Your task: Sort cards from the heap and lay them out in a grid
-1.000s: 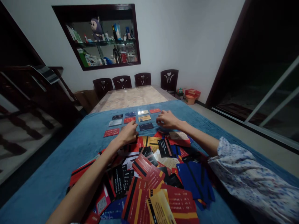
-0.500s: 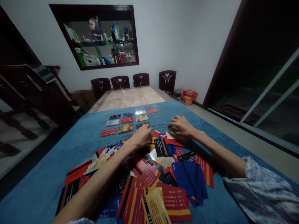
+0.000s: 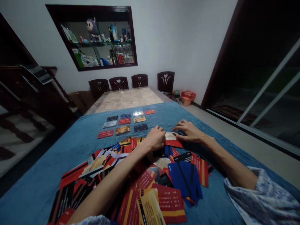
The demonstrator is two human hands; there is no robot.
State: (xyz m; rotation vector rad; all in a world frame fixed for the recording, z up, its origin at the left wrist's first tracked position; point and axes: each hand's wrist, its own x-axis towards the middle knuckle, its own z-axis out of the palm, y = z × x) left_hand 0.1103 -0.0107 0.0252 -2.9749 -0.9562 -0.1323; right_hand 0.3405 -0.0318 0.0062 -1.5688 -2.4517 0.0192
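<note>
My left hand (image 3: 155, 138) rests over the far edge of a heap of bank-style cards (image 3: 140, 184). Its fingers curl downward and their tips are hidden, so what they grip cannot be made out. Just to its right lies a white card (image 3: 171, 136) with a red card (image 3: 173, 143) under its near edge. My right hand (image 3: 188, 131) is at the right end of these, thumb by the white card and fingers apart. Beyond the heap, several cards lie face up in rows, with a dark card (image 3: 141, 127) at the near right.
A blue cloth (image 3: 77, 140) covers the near part of the table. The bare marbled tabletop (image 3: 131, 97) shows beyond, with several dark chairs (image 3: 140, 80) behind it. Dark blue cards (image 3: 186, 178) lie on the heap's right side. An orange bucket (image 3: 187, 100) stands on the floor.
My left hand has moved right from the dark card at the end of the near row, which now shows whole, to the heap. My right hand has shifted slightly right, and its fingers have spread.
</note>
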